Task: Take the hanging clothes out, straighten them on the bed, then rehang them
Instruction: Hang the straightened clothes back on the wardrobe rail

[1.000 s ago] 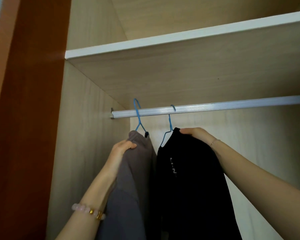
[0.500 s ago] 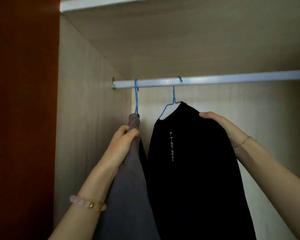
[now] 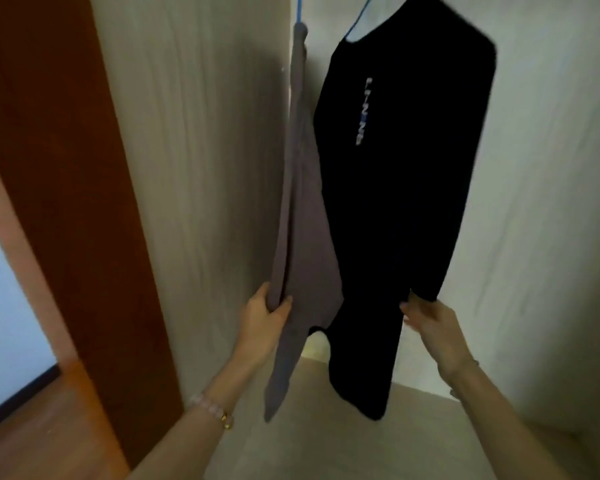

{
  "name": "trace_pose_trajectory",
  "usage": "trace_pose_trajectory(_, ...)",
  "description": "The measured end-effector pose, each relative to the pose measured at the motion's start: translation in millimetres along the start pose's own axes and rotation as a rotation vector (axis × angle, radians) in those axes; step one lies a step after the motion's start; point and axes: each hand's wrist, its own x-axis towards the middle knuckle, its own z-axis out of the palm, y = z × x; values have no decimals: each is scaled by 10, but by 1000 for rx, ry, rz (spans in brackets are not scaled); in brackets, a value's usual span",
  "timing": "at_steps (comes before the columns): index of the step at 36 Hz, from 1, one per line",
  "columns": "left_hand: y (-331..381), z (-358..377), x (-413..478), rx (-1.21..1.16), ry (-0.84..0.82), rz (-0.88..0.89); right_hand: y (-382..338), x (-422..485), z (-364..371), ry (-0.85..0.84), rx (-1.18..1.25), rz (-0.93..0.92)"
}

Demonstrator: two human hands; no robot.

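**Two garments, two hands, one to each**

Nearest the camera, one bead bracelet (image 3: 211,407) sits on the left wrist and one thin chain (image 3: 465,374) on the right. The left hand (image 3: 264,313) pinches the lower edge of the grey garment (image 3: 302,220) between thumb and fingers. The right hand (image 3: 430,323) reaches up to the bottom of the black garment (image 3: 395,168). Blur hides whether its fingers grip the cloth or only touch it.

Both garments hang with their long axis vertical, side by side and overlapping low down, the grey one on the left. Each rises straight above the hand nearest it.

Farther up, two blue hangers carry them: the left hanger (image 3: 298,8) and the right hanger (image 3: 359,17), cut by the top of the view. The rail is out of sight. Any lifting off likely means each hand travelling up its own garment to the hanger, well apart from where it is. Behind stands the wardrobe's pale back wall (image 3: 551,168).
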Motion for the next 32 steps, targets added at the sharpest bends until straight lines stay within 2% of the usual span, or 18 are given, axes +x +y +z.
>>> trace_pose_trajectory(6,-677,-82,-830,98,-99,-208,1390,-540,270,-210,-97,476)
trace_pose_trajectory(11,-1150,-254,-1859,112,-20,-552,2026,-1267,657,-555,-253,653)
trace_pose_trajectory(14,-1408,-387,-2619,114,34,-763,2254,-1654,914,-893,-285,905)
trace_pose_trajectory(16,-1522,-473,-3103,106,65,-897,2465,-1901,994,-1132,-316,907)
trace_pose_trajectory(19,-1749,-593,-3831,77,219,-1104,2640,-2138,1211,-1313,-469,751)
trace_pose_trajectory(25,-1894,-567,-4912,9,522,-1388,2575,-2464,1786,-1419,-729,606)
trace_pose_trajectory(32,-2128,-541,-5652,-157,846,-1566,2381,-2848,2617,-1654,-899,442)
